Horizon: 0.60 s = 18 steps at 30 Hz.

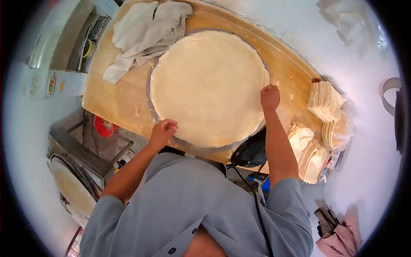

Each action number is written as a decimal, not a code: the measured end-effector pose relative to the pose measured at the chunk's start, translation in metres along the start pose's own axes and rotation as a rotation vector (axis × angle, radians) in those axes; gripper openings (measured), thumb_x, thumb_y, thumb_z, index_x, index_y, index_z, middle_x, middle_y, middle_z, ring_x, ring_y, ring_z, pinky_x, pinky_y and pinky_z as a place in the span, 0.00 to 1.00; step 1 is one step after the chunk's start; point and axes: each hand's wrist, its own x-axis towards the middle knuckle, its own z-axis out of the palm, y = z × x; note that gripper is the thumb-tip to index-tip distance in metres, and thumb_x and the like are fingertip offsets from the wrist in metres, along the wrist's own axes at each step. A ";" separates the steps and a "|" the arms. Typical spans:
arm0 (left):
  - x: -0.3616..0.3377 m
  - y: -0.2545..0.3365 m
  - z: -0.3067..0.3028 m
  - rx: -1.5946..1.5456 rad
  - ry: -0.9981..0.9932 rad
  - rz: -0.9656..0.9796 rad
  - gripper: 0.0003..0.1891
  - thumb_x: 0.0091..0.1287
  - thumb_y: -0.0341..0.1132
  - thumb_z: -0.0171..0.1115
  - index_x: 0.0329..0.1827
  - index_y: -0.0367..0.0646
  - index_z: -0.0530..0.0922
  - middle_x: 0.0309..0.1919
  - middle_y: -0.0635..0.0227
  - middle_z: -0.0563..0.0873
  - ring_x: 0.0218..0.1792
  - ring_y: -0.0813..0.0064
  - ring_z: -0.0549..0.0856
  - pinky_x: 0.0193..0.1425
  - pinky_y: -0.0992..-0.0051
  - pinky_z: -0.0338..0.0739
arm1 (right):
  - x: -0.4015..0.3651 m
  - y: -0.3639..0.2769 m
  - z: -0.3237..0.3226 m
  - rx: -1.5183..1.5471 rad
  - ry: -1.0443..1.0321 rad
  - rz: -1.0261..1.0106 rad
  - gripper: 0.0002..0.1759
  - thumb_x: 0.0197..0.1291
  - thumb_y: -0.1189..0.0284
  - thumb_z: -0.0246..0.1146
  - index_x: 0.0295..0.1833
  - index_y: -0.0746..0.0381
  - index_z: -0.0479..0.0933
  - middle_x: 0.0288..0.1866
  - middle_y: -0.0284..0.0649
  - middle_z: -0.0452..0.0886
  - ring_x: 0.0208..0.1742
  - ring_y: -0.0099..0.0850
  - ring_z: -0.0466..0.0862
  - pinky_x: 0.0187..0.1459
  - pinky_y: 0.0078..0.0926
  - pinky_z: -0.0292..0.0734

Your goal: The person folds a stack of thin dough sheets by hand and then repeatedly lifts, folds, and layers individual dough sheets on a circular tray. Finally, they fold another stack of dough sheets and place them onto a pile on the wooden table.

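Note:
A wide, thin round dough sheet [209,88] lies flat on a slightly larger grey round base [150,100], whose rim shows around it. At the right edge of the sheet, my right hand [270,97] is closed, with its fingers pinched on the border. My left hand [163,132] is at the near left edge, fingers curled together over the rim. Whatever is between those left fingers is too small to make out.
A crumpled grey cloth [150,32] lies on the wooden table [109,96] at the back left. Stacks of folded flat sheets [324,101] stand on the right. A black bag [249,150] hangs at the near edge. Below left is a red bowl [102,127].

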 end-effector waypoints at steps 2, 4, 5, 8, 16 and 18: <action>0.002 -0.006 -0.001 -0.017 -0.011 0.007 0.12 0.69 0.31 0.61 0.53 0.36 0.79 0.42 0.66 0.85 0.42 0.79 0.83 0.46 0.78 0.79 | -0.004 -0.005 -0.006 0.139 -0.079 -0.053 0.05 0.55 0.68 0.64 0.31 0.57 0.80 0.34 0.43 0.84 0.39 0.43 0.85 0.41 0.42 0.80; 0.002 -0.007 0.001 -0.032 -0.023 0.012 0.12 0.69 0.31 0.61 0.53 0.36 0.79 0.43 0.66 0.85 0.42 0.79 0.83 0.45 0.78 0.79 | -0.009 -0.011 -0.014 0.174 -0.101 -0.009 0.05 0.55 0.68 0.63 0.31 0.57 0.80 0.34 0.43 0.85 0.39 0.43 0.85 0.41 0.41 0.80; 0.002 -0.007 0.002 -0.049 -0.026 0.004 0.12 0.70 0.32 0.61 0.53 0.37 0.79 0.43 0.66 0.86 0.42 0.79 0.83 0.45 0.78 0.79 | -0.011 -0.011 -0.017 0.213 -0.122 0.034 0.05 0.55 0.68 0.63 0.31 0.57 0.80 0.34 0.43 0.85 0.39 0.43 0.86 0.41 0.41 0.80; 0.000 0.005 0.005 -0.017 -0.028 0.000 0.12 0.70 0.32 0.61 0.53 0.37 0.79 0.43 0.67 0.86 0.41 0.79 0.83 0.45 0.78 0.79 | -0.015 0.005 -0.009 0.153 -0.120 0.036 0.05 0.56 0.68 0.63 0.33 0.57 0.80 0.36 0.44 0.85 0.40 0.44 0.86 0.41 0.42 0.80; 0.004 0.002 0.012 0.007 -0.048 0.007 0.12 0.71 0.32 0.60 0.53 0.37 0.79 0.42 0.68 0.85 0.41 0.80 0.83 0.46 0.78 0.79 | -0.018 0.020 -0.002 0.123 -0.066 -0.102 0.09 0.56 0.67 0.63 0.43 0.56 0.80 0.36 0.44 0.85 0.42 0.47 0.85 0.44 0.44 0.79; 0.004 0.003 0.017 -0.027 -0.009 0.001 0.10 0.69 0.27 0.61 0.51 0.35 0.80 0.39 0.67 0.86 0.38 0.82 0.83 0.43 0.80 0.78 | -0.021 0.016 0.000 0.191 0.033 -0.164 0.08 0.57 0.66 0.63 0.41 0.57 0.80 0.36 0.45 0.84 0.42 0.47 0.84 0.44 0.43 0.79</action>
